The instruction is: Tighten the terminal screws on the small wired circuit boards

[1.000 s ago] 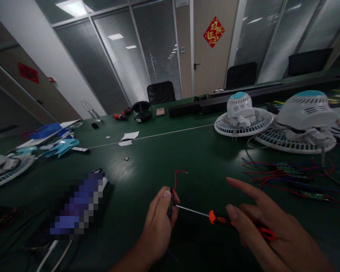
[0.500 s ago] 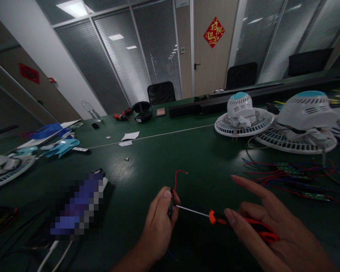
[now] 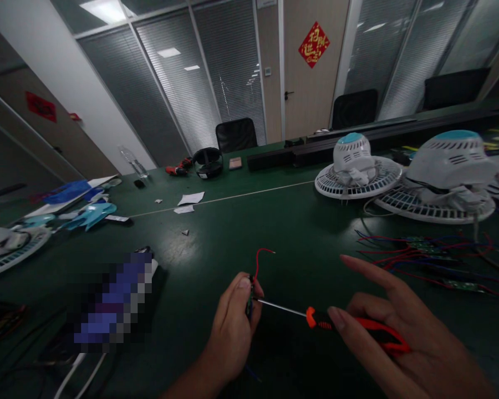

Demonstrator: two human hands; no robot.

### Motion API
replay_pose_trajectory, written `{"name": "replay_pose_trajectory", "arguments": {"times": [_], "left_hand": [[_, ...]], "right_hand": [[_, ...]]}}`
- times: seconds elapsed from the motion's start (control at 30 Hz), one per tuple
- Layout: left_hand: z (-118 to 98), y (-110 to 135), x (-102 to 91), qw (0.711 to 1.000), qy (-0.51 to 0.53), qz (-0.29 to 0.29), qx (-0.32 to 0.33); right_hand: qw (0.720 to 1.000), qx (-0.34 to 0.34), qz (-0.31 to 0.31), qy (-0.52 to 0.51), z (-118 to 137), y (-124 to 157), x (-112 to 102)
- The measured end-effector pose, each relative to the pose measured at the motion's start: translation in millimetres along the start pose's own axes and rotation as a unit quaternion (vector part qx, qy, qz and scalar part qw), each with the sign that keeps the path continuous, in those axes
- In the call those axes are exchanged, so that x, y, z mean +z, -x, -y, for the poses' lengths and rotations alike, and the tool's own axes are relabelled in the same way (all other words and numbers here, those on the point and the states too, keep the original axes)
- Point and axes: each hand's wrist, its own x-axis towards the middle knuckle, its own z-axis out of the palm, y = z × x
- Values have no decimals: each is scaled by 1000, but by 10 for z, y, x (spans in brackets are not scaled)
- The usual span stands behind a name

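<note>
Between the thumb and fingers of my left hand (image 3: 233,324) is a small green circuit board (image 3: 249,303), mostly covered by the fingers. A red wire (image 3: 257,261) with a bare end sticks up from it, and a blue wire (image 3: 253,374) shows below the hand. My right hand (image 3: 411,327) holds an orange-and-black screwdriver (image 3: 322,320), its handle against the palm, thumb along it and index finger stretched out. The screwdriver's shaft points left, and its tip meets the board's edge at the left fingers; the exact contact point is too small to tell.
Several circuit boards with red and blue wires (image 3: 424,246) lie at right. Behind them stand white fan housings (image 3: 357,177). A pixelated device (image 3: 112,302) with white cables is at left. Paper scraps (image 3: 191,198), a red power drill (image 3: 178,168) and a bottle (image 3: 133,162) sit farther back.
Hardly anything differs. Both hands, the board and the screwdriver keep nearly the same place; the view has shifted very slightly.
</note>
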Motion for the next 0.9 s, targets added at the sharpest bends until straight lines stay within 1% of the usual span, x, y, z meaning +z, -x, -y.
{"name": "replay_pose_trajectory", "arguments": {"times": [0.1, 0.27, 0.47, 0.6, 0.7, 0.8, 0.9], "left_hand": [[-27, 7, 10, 1000, -10, -5, 4], [-45, 10, 10, 1000, -7, 8, 4], [-1, 0, -7, 1000, -1, 16, 1], [6, -3, -13, 1000, -5, 20, -14], [15, -3, -13, 1000, 4, 17, -20], [37, -3, -14, 1000, 16, 6, -20], [53, -5, -17, 999, 41, 4, -17]], "right_hand": [[1000, 3, 11, -8, -9, 1, 0], [999, -25, 38, 16, -39, -7, -19], [1000, -1, 22, -10, -19, 6, -13], [999, 26, 16, -25, 8, -3, -16], [999, 41, 2, -35, 24, -8, -17], [998, 42, -13, -39, 37, 8, -11], [998, 60, -2, -35, 47, 43, -2]]}}
